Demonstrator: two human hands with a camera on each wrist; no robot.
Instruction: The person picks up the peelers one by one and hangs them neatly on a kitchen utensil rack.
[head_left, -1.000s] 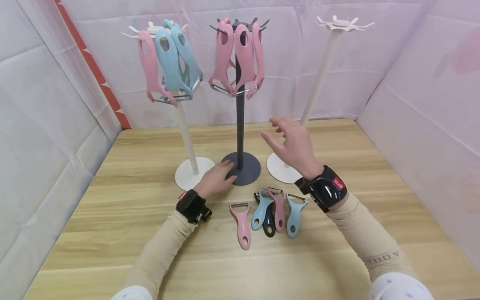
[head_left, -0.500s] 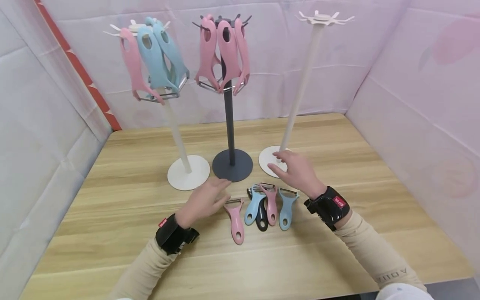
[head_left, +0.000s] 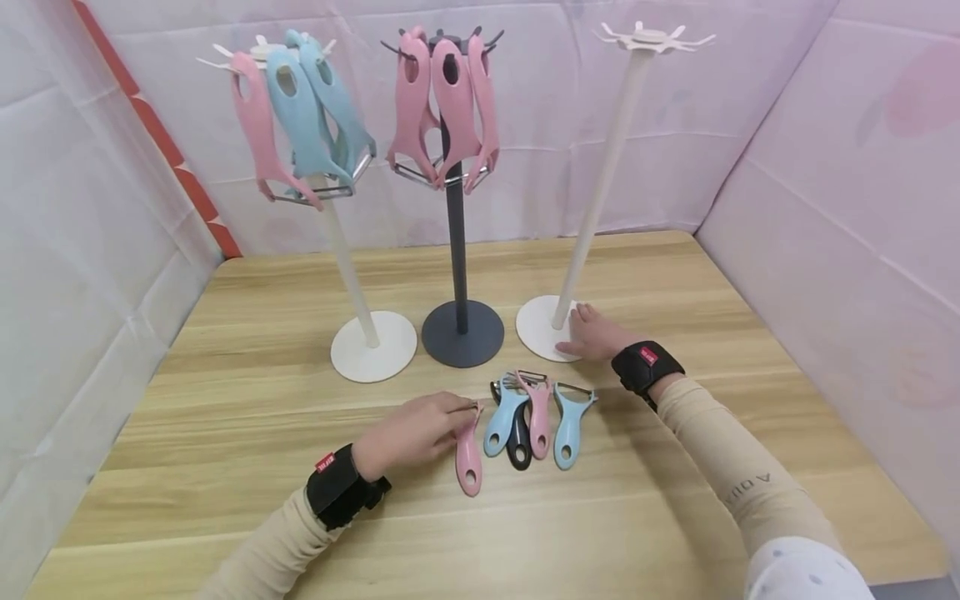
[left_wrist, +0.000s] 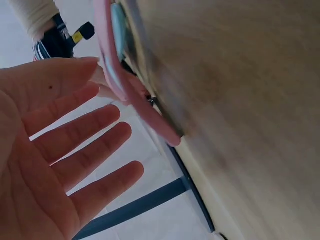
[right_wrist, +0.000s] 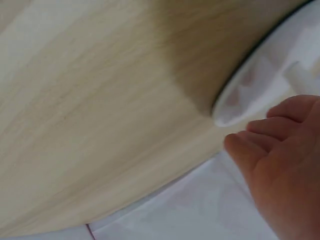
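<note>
My left hand is at the head of a pink peeler lying on the table. In the left wrist view its fingers are extended beside the pink peeler, not wrapped round it. The blade end is partly hidden behind the fingertips in the head view. Over at the right, my right hand overlaps the round base of the white stand, fingers loosely bent at the base's edge. To the right of the pink peeler, a blue peeler, a black peeler and another pink peeler overlap; a second blue peeler lies beside them.
A white stand at the left bears pink and blue peelers on its hooks. Pink peelers hang on the black stand in the middle. The right stand's hooks are bare. Fabric walls surround the wooden table.
My left hand has drawn back from the black stand's base to the pink peeler. My right hand has come down from the air beside the right stand's pole to its base.
</note>
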